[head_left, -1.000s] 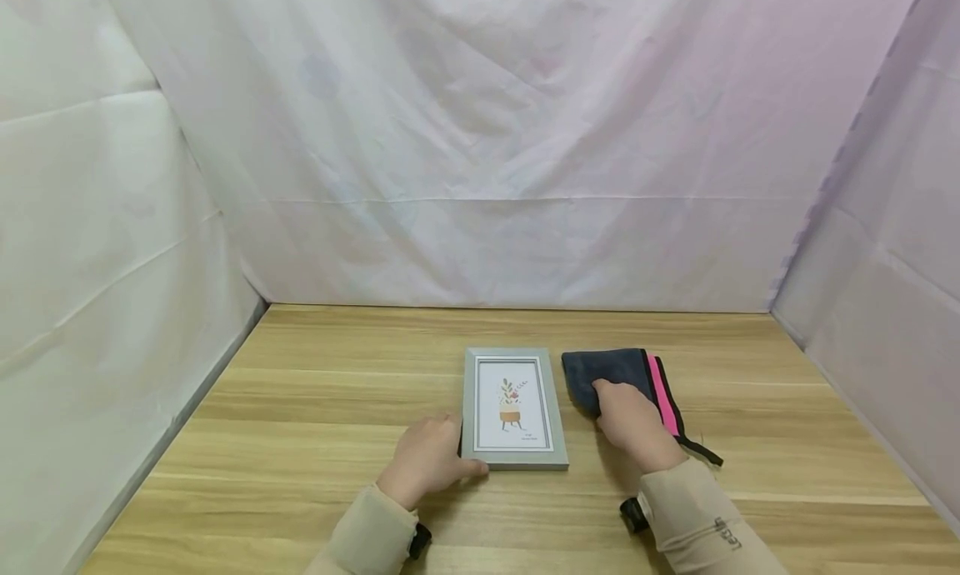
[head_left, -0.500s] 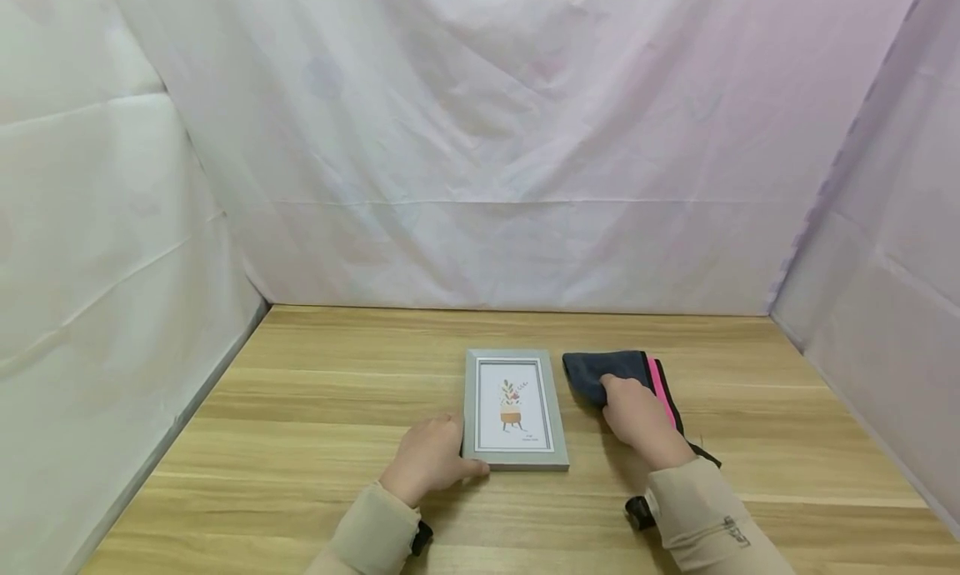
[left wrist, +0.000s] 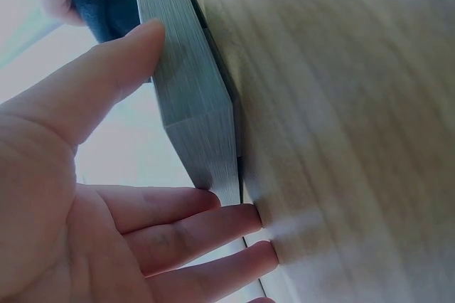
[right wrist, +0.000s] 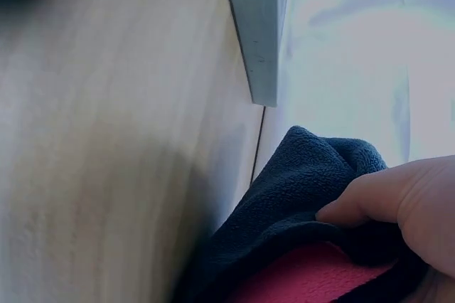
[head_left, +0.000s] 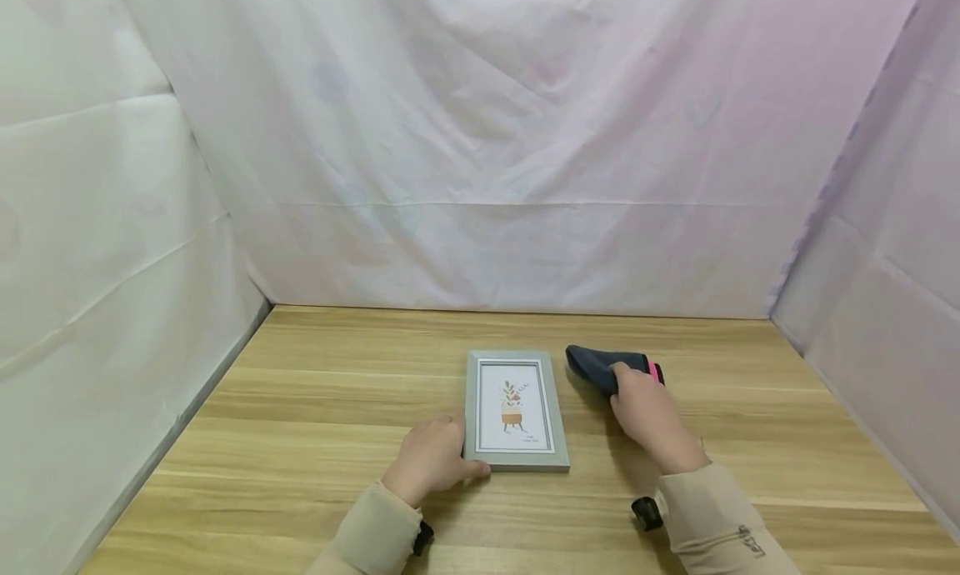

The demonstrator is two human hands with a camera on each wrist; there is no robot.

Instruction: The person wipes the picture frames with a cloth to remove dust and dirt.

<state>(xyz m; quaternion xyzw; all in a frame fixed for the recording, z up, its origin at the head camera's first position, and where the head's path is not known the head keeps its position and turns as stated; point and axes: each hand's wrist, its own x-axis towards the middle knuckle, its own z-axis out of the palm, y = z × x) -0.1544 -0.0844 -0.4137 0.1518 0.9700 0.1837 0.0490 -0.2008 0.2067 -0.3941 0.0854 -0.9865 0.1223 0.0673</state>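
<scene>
A grey picture frame (head_left: 516, 458) lies flat on the table, its print of a plant in an orange pot facing up. My left hand (head_left: 429, 457) holds its near-left corner. In the left wrist view the thumb (left wrist: 117, 68) presses one side of the frame and the fingertips touch the adjoining side. To the right of the frame, my right hand (head_left: 648, 412) pinches a dark blue cloth (head_left: 600, 367) with a pink, black-edged strip. Seen from the right wrist, the cloth (right wrist: 291, 182) is bunched and raised under the thumb, its pink part folded below; the other fingers are mostly hidden.
The wood-grain table (head_left: 337, 375) spreads out around both hands. White cloth sheets (head_left: 480, 142) hang at the back and on both sides, meeting the table's edges. A black wrist device (head_left: 647, 514) sits at the right cuff.
My right hand has gathered the cloth and lifted it slightly, shifting a little right; the pink strip and black strap now show less. The left hand and picture frame stay put.
</scene>
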